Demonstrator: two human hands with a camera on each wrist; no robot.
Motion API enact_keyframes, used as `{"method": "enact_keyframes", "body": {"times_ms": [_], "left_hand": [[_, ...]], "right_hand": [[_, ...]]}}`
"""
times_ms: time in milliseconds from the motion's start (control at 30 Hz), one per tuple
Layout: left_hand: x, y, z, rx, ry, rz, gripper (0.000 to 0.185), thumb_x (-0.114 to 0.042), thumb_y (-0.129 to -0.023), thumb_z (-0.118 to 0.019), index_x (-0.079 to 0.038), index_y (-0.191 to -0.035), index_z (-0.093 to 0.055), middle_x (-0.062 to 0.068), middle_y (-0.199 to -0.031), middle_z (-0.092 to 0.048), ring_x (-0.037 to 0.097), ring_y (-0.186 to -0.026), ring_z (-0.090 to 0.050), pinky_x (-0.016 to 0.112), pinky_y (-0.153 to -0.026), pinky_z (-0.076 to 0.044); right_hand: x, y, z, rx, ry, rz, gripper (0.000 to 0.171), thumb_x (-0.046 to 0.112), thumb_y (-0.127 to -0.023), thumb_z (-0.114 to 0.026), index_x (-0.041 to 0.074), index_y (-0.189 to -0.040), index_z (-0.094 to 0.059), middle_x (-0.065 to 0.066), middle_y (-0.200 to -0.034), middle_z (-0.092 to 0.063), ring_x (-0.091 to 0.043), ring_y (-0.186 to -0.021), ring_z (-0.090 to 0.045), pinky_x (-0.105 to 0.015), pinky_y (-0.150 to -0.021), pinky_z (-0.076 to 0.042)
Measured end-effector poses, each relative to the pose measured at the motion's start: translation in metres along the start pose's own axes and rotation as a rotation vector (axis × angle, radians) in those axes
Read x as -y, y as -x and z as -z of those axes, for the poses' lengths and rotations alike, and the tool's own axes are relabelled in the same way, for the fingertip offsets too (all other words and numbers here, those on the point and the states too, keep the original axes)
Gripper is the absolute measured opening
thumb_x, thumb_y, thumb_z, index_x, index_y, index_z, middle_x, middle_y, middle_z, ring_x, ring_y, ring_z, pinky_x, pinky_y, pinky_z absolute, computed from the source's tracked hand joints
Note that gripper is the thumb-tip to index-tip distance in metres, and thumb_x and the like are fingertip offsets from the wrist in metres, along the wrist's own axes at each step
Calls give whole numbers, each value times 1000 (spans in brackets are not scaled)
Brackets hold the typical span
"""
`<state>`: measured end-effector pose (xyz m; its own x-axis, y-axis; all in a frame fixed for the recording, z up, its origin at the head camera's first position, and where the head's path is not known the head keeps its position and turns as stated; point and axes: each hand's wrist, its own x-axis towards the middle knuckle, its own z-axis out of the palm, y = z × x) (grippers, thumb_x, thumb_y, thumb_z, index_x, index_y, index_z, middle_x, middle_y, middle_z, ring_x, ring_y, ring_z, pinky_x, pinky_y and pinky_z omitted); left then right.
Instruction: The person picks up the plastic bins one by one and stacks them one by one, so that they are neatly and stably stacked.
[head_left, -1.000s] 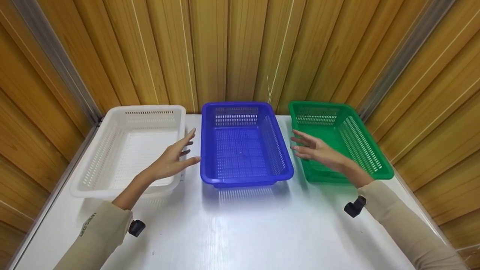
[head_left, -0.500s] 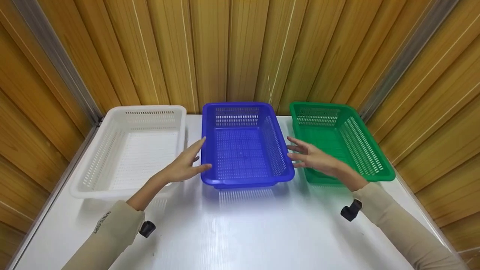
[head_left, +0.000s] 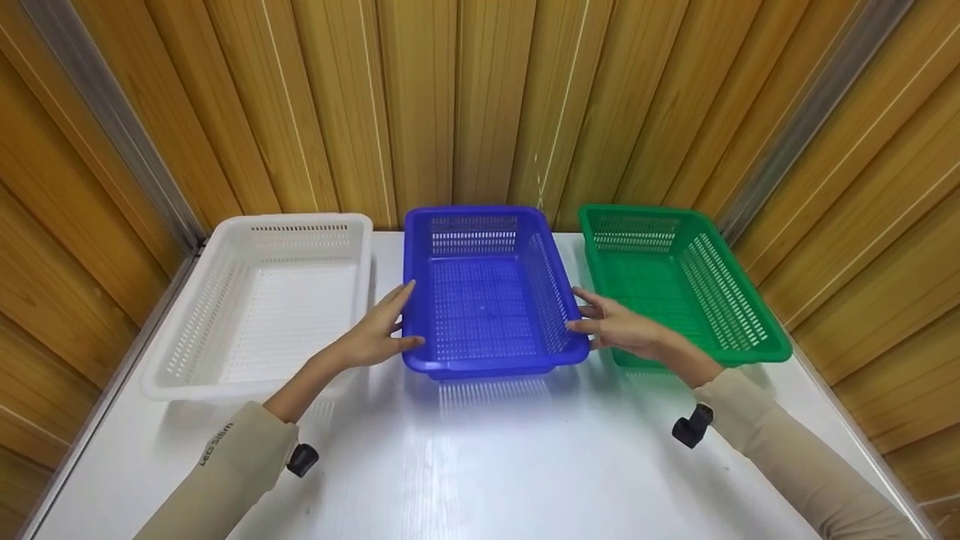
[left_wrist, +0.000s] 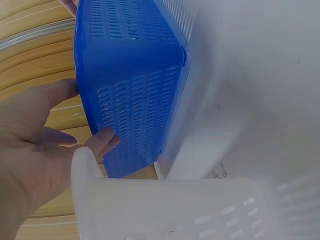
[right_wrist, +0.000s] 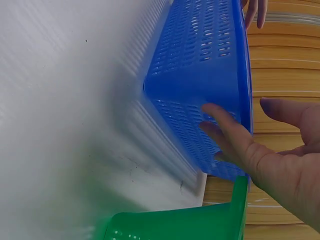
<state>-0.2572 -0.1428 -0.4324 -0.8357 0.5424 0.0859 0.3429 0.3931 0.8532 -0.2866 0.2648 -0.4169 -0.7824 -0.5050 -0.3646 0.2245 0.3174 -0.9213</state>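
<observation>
A blue perforated plastic basket (head_left: 480,367) stands between my two hands. My left hand (head_left: 371,337) is at its left side, thumb over the rim and index fingertip right at the edge. In the left wrist view, the other fingers (left_wrist: 102,140) of that hand lie by the outer wall, held fairly straight. On the opposite side, my right hand (head_left: 626,328) has its thumb over the right rim. The right wrist view shows its fingers (right_wrist: 225,125) extended along the outer wall, with the thumb (right_wrist: 285,110) spread apart from the rim.
A white basket (head_left: 180,300) stands on the left and a green basket (head_left: 750,300) on the right, both close beside the blue one. All three rest on a white table (head_left: 480,465). Wood-look panels (head_left: 487,105) rise behind and at both sides.
Both hands have moved inward to the blue basket: the left hand rightward from beside the white basket, the right hand leftward from over the green one. The baskets have stayed put.
</observation>
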Motion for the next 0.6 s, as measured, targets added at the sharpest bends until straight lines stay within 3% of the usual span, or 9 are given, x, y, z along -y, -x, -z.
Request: {"method": "enact_keyframes", "body": {"times_ms": [200, 333, 467, 600], "left_hand": [[2, -1, 0, -21, 12, 5, 86, 4, -96, -60, 9, -160, -3, 37, -165, -2, 58, -148, -24, 62, -114, -36], [1, -3, -2, -29, 77, 21, 91, 6, -94, -61, 1, -163, -2, 32, -165, -15, 54, -147, -31, 62, -113, -40], [0, -1, -5, -16, 118, 131, 98, 0, -94, -66, -3, -164, 3, 31, -160, -32, 50, -146, -37, 61, -118, -36], [-2, 0, -7, -18, 147, 256, 105, -6, -93, -69, -1, -162, 10, 33, -160, -32, 47, -150, -32, 60, -125, -24]], "right_hand": [[-2, -2, -5, -25, -16, -24, 91, 7, -104, -54, 13, -163, 15, -33, -159, -31, -43, -136, -53, -43, -103, -56], [-3, -2, -9, -9, -46, -22, 94, 5, -103, -55, 13, -163, 17, -37, -157, -31, -39, -131, -59, -39, -100, -57], [-5, -1, -13, -3, -68, -29, 92, 5, -103, -55, 11, -163, 14, -38, -153, -34, -32, -123, -65, -40, -101, -57], [-8, 0, -15, -7, -90, -32, 89, 3, -103, -53, 9, -163, 11, -40, -150, -36, -23, -113, -69, -41, -102, -57]]}}
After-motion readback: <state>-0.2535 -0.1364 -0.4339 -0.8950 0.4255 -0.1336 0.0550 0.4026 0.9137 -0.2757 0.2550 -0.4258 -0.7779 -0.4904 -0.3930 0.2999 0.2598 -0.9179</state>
